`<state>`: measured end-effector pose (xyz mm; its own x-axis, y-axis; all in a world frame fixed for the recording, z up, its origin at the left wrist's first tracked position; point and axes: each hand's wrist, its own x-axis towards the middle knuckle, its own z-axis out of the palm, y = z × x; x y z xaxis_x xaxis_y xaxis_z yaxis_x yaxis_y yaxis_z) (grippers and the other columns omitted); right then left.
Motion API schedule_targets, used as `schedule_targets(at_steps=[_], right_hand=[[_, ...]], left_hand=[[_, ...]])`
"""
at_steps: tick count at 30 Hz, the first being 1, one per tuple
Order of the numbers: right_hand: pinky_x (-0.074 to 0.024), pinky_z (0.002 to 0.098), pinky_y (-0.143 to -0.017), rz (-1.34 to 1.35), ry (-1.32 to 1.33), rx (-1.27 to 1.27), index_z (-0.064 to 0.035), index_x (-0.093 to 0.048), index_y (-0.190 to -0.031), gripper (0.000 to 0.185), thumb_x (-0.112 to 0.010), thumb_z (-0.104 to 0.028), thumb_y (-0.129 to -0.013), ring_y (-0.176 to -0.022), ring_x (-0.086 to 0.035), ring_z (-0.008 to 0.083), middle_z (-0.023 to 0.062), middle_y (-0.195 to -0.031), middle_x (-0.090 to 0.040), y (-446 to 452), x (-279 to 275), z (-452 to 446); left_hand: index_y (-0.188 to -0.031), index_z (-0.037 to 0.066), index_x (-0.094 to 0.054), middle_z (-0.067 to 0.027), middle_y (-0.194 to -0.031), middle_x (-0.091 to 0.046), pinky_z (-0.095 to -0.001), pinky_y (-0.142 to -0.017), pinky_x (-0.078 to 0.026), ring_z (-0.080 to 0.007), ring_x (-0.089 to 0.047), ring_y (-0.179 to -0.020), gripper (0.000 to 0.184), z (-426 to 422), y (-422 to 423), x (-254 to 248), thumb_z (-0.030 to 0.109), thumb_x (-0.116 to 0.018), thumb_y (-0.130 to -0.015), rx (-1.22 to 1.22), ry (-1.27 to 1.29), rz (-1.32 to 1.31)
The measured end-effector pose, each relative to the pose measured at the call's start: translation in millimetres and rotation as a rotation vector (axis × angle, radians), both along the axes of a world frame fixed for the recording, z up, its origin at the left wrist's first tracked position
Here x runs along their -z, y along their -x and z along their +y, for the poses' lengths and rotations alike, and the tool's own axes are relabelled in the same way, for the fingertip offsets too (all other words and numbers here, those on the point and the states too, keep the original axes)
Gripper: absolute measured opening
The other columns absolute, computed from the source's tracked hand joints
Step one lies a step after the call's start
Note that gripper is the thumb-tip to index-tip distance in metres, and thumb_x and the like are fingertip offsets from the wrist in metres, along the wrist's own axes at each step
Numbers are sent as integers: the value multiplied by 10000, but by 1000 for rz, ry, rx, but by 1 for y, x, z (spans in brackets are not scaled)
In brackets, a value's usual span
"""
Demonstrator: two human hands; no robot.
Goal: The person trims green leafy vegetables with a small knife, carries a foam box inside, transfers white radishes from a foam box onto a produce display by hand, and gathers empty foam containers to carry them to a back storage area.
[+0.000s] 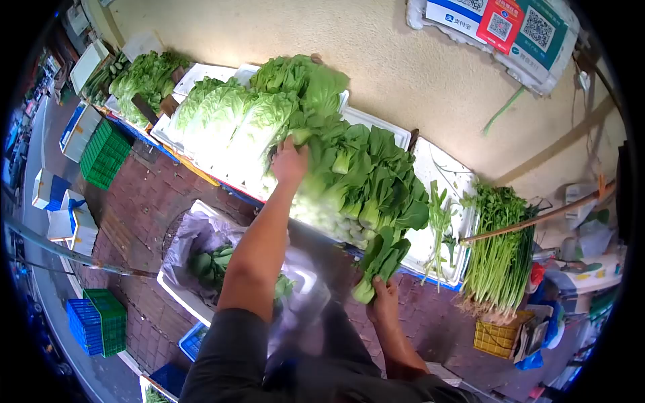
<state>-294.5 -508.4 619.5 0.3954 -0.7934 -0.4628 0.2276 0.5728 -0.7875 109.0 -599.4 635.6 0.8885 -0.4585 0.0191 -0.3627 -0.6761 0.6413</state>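
My right hand (pixel 383 299) grips a bok choy (pixel 384 263) by its pale base, leaves pointing up, just off the stand's front edge. Stretched out over the stand, my left hand (pixel 290 163) has its fingers curled at the pale base of another bok choy (pixel 300 136); the fingertips are partly hidden. Beside that hand lie napa cabbages (pixel 232 117) on the left and a heap of bok choy (pixel 363 161) on the right. Under my left arm stands a white foam box (pixel 186 296) lined with a purple plastic bag (pixel 190 238), dark leafy greens (pixel 211 264) inside.
Long-stemmed celery-like greens (pixel 494 252) with roots stand at the stand's right end, above a yellow basket (pixel 496 338). A thin pole (pixel 537 218) crosses there. Green crates (pixel 105 154) and foam boxes stand left on the brick ground. Payment signs (pixel 500 27) hang on the wall.
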Motion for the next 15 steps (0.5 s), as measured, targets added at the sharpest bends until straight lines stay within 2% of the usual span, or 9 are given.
schedule_targets(at_steps=[3, 4, 5, 7, 9, 10, 11, 13, 15], right_hand=[[-575, 446, -853, 39, -2, -64, 30, -499, -1315, 374, -575, -107, -974, -920, -687, 303, 169, -1146, -649, -13, -9, 1], [-574, 442, -859, 72, 3, -94, 34, -500, -1309, 372, -579, -96, -970, -937, -683, 305, 169, -1145, -650, -17, -3, 1], [-572, 449, -866, 37, 6, -83, 36, -493, -1321, 386, -585, -95, -969, -974, -675, 305, 170, -1152, -648, -29, -10, 3], [-564, 427, -884, 97, 81, -139, 34, -491, -1336, 376, -563, -100, -992, -1028, -661, 290, 166, -1205, -631, -49, -17, 5], [-548, 400, -909, 47, -5, -146, 27, -480, -1351, 383, -557, -130, -1010, -1044, -649, 262, 154, -1207, -628, -76, -29, 15], [-537, 395, -922, -49, 31, -140, 22, -491, -1337, 366, -550, -148, -1018, -1040, -647, 250, 143, -1199, -631, -95, -31, 25], [-524, 394, -941, 12, 15, -207, 12, -498, -1326, 358, -551, -171, -1023, -1050, -643, 241, 131, -1201, -631, -113, -31, 26], [-523, 408, -960, -48, 14, -222, 15, -492, -1325, 355, -535, -171, -1025, -1082, -639, 256, 148, -1218, -631, -130, -25, 58], [-522, 426, -970, -268, -14, -233, 23, -483, -1335, 368, -525, -170, -1025, -1096, -637, 280, 164, -1227, -630, -155, -35, 95]], left_hand=[[-1312, 27, -557, -191, -1333, -596, -510, -1040, -418, -445, -539, -1212, 499, 21, 6, -3, 281, -692, -903, 75, 367, -421], [-1257, 24, -596, -206, -1268, -630, -473, -1020, -438, -430, -556, -1177, 386, 38, 25, -32, 163, -680, -908, 65, 450, -359], [-1210, 4, -630, -207, -1152, -676, -403, -930, -494, -351, -637, -1056, 331, 60, 42, -44, 170, -669, -927, 58, 527, -195], [-1134, -10, -675, -140, -963, -712, -318, -799, -518, -211, -663, -877, 268, 108, 76, -45, 172, -664, -936, 110, 586, 234], [-1107, -29, -687, -62, -954, -716, -272, -825, -520, -122, -653, -897, 243, 162, 106, -7, 173, -650, -977, 183, 598, 603], [-1079, -23, -698, -67, -968, -712, -267, -800, -531, -122, -653, -876, 208, 187, 116, -9, 152, -636, -985, 184, 547, 738], [-1083, -24, -703, -53, -971, -708, -263, -770, -539, -118, -649, -853, 215, 206, 127, -20, 157, -636, -986, 161, 597, 749], [-1101, -20, -702, -51, -979, -706, -266, -764, -544, -108, -646, -847, 221, 258, 149, -11, 157, -637, -987, 171, 547, 739], [-1162, -13, -682, -42, -995, -703, -267, -761, -541, -94, -638, -843, 245, 304, 157, -13, 156, -630, -993, 197, 564, 664]])
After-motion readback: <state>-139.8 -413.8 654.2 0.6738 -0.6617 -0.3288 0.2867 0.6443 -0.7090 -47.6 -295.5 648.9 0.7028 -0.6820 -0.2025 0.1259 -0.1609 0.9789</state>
